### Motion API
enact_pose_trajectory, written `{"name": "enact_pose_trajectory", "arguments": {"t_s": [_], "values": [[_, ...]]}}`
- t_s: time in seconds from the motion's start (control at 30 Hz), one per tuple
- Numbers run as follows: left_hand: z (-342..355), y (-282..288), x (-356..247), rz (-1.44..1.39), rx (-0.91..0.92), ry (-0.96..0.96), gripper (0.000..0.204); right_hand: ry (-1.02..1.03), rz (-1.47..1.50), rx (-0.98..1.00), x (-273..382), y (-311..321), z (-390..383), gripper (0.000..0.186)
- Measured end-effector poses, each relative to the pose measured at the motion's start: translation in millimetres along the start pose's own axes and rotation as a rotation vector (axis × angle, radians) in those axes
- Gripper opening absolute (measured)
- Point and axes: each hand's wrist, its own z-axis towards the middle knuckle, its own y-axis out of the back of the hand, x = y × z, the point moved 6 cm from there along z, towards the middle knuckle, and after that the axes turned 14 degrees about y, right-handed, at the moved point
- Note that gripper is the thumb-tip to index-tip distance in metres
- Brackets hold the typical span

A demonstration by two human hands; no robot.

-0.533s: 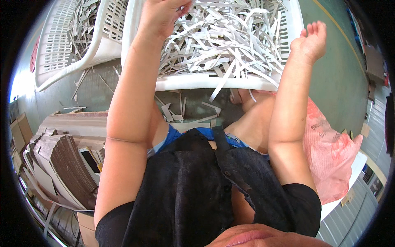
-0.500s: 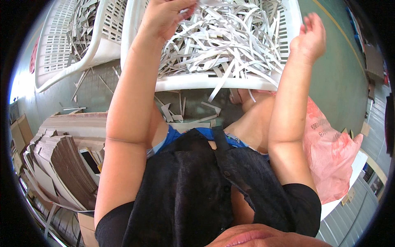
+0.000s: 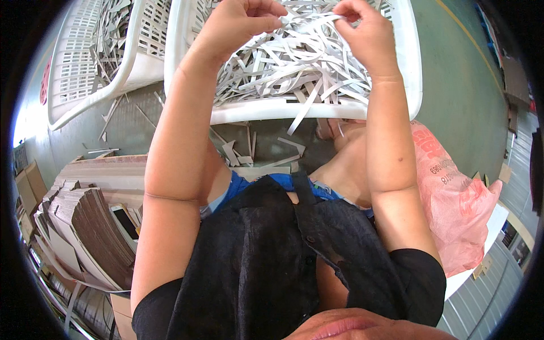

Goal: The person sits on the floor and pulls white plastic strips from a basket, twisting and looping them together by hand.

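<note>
The left hand is over the left part of a big white basket near the top of the view; its thumb and pointing finger reach toward each other, with their tips close, but I cannot tell if they pinch anything; the right hand is across from it, over the right part of the same basket, with its thumb and pointing finger bent round and pinching a white strip; this strip goes out toward the left hand, above a messy heap of thin white strips that fills much of the basket; one long strip hangs over the near rim; a second white basket, with holes in its sides, stands just beside the first on the left, with grey strips in it; loose bits lie on the green floor between the near rim and the person's lap; a thick stack of brown and grey card is by the left arm, with a phone leaning there; a pink bag sits beside the right arm.
</note>
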Motion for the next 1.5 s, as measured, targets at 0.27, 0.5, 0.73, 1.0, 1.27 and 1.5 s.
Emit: {"name": "enact_pose_trajectory", "arguments": {"t_s": [0.27, 0.5, 0.73, 1.0, 1.27, 1.5], "values": [[8.6, 8.1, 23.5, -0.125, 0.062, 0.249, 0.025, 0.578, -0.378, -0.258, 40.6, 1.8, -0.7, 0.038], [2.6, 7.6, 21.8, -0.473, 0.058, 0.253, 0.022, 0.568, 0.006, 0.124, 59.9, -21.0, -7.7, 0.043], [15.1, 7.2, 27.8, -0.521, -0.02, 0.12, 0.019, -0.131, 0.721, 0.145, 17.9, -59.0, -21.0, 0.027], [18.7, -3.1, 24.3, -0.592, 0.005, 0.126, 0.02, -0.042, 0.833, 0.15, 11.4, -50.5, -11.7, 0.031], [22.0, -3.7, 28.1, -0.607, 0.081, 0.108, 0.018, 0.444, 0.296, -0.002, 47.0, -34.4, -11.9, 0.009], [15.9, -16.6, 13.8, -0.59, 0.047, 0.015, 0.019, -0.003, 0.569, -0.162, 2.8, -43.4, -12.1, 0.006]]}}
